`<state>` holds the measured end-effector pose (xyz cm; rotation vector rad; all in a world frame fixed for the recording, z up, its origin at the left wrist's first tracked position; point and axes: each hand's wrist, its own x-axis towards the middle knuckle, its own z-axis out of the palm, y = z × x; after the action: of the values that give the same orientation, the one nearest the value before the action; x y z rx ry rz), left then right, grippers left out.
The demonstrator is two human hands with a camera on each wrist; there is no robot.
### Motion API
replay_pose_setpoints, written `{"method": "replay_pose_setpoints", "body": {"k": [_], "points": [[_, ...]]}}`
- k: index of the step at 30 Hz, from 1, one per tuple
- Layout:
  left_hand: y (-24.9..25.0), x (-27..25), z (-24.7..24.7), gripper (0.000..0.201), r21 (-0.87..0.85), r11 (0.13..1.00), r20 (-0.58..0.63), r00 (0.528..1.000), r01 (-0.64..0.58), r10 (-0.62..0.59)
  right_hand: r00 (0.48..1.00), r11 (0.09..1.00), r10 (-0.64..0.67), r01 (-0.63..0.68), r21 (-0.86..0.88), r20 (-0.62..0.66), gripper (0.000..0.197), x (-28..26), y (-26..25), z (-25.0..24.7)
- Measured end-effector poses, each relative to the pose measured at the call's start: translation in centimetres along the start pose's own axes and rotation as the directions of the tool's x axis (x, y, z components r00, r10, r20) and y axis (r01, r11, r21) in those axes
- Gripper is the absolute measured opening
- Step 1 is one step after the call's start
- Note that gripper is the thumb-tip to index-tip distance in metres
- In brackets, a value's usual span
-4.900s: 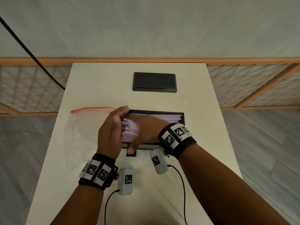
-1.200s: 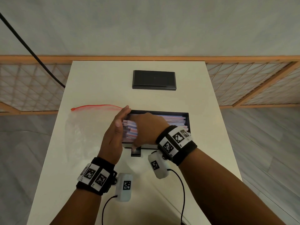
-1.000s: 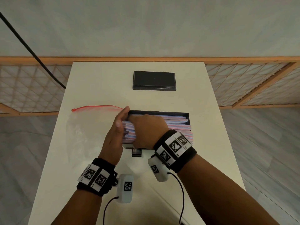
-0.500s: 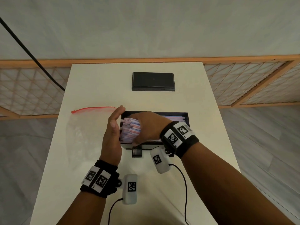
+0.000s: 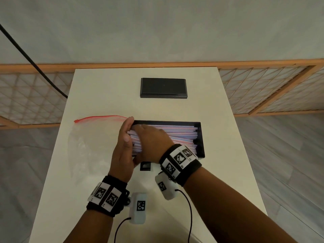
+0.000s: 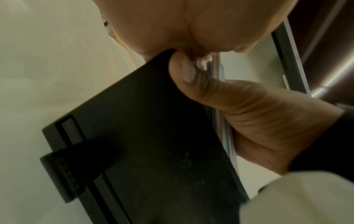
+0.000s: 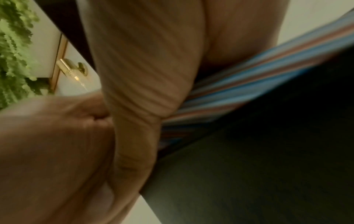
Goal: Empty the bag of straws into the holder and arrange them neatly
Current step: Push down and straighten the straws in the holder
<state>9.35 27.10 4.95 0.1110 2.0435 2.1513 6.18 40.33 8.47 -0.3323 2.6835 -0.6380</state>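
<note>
Both hands work the near left end of the holder (image 5: 201, 137). The left hand (image 5: 123, 151) stands flat and upright with straight fingers against the straw ends, acting as a stop. The right hand (image 5: 152, 142) lies palm down over the pile, its fingers curved over the top and its thumb wrapped down the holder's near wall, so it grips the straws (image 5: 178, 133) against the box.

By the look of it, the emptying is done: the clear bag (image 5: 91, 142) with its red zip strip lies flat and slack on the table (image 5: 219, 172) just left of the holder, with nothing visible inside. What remains is the tidying. The pink and blue straws lie lengthwise in the holder, but several near the right end still run askew and want squaring up.

Counted: two hands, one holder, one bag, and farther back one flat black lid (image 5: 164, 87) lying well apart. The straws are too many and too tightly packed to count.
</note>
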Motion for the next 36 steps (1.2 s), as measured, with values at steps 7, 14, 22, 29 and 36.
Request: {"method": "replay_pose_setpoints", "body": {"k": [7, 14, 22, 29, 36], "points": [[-0.3, -0.3, 0.0, 0.073, 0.12, 0.993, 0.002, 1.0, 0.016, -0.017, 0.998, 0.998, 0.054, -0.055, -0.025, -0.029, 0.099, -0.5, 0.4, 0.6], [-1.3, -0.2, -0.2, 0.073, 0.329, 0.943, -0.004, 0.998, -0.057, 0.062, 0.997, 0.997, 0.013, -0.007, -0.081, 0.075, 0.091, -0.6, 0.3, -1.6], [-2.3, -0.4, -0.3, 0.05, 0.24, 0.968, -0.047, 0.996, -0.067, 0.081, 0.999, 0.978, 0.027, -0.035, -0.207, -0.039, 0.088, -0.5, -0.1, 0.0], [-1.0, -0.6, -0.5, 0.056, 0.4, 0.91, -0.061, 0.988, -0.107, 0.143, 0.997, 0.999, -0.003, 0.006, 0.044, -0.072, 0.115, -2.2, 0.9, -1.6], [3.2, 1.0, -2.8, 0.046, 0.675, 0.687, 0.195, 0.963, -0.268, 0.184, 0.976, 0.989, 0.12, -0.103, 0.105, -0.181, 0.05, -8.3, 7.6, -6.6]]}}
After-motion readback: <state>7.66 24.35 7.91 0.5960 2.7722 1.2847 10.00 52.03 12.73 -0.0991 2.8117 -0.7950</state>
